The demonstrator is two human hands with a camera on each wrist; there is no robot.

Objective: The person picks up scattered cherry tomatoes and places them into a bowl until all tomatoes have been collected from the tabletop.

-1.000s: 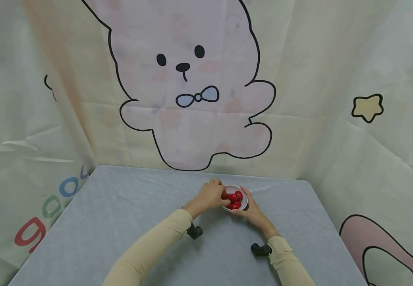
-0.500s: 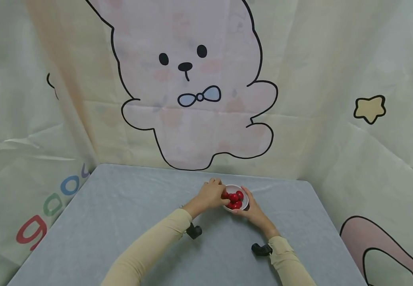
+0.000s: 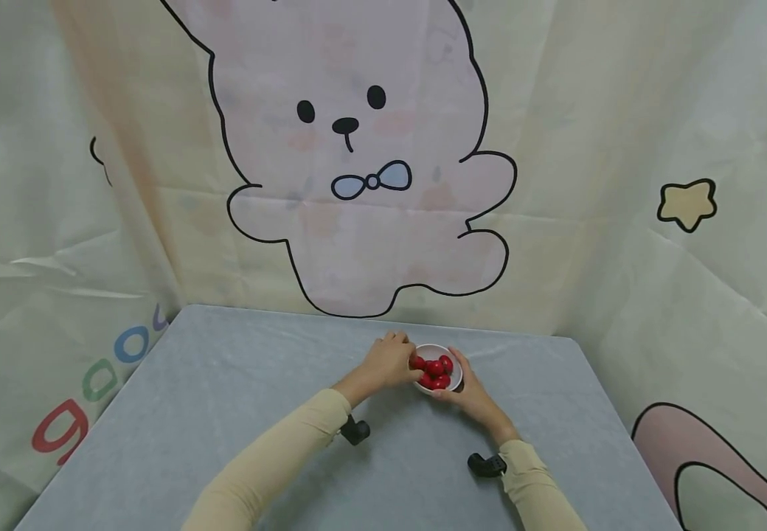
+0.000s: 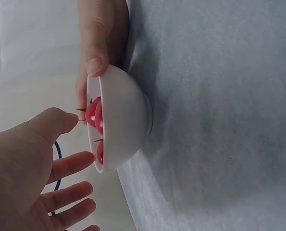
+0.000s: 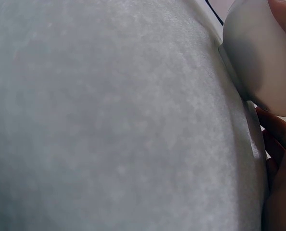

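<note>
A white bowl (image 4: 126,120) stands on the grey-blue cloth of the table. Several red cherry tomatoes (image 3: 435,368) lie inside it, and green stems show on some in the left wrist view. My right hand (image 3: 473,397) holds the bowl from the right, thumb at the near rim and fingers round the far side. At the bowl's left rim is my left hand (image 4: 27,168), its fingers spread and nothing held between them. The left thumb is close to a tomato stem, and the index fingertip is at the rim.
Pale cloth hangs behind and beside the table (image 3: 224,413), printed with a large bear and a yellow star (image 3: 686,205). A black wrist camera (image 3: 355,431) sits on the left wrist, another (image 3: 487,464) on the right.
My left hand has drawn slightly to the left, so more of the tomatoes and the bowl's left side shows. The right hand keeps its hold on the bowl.
</note>
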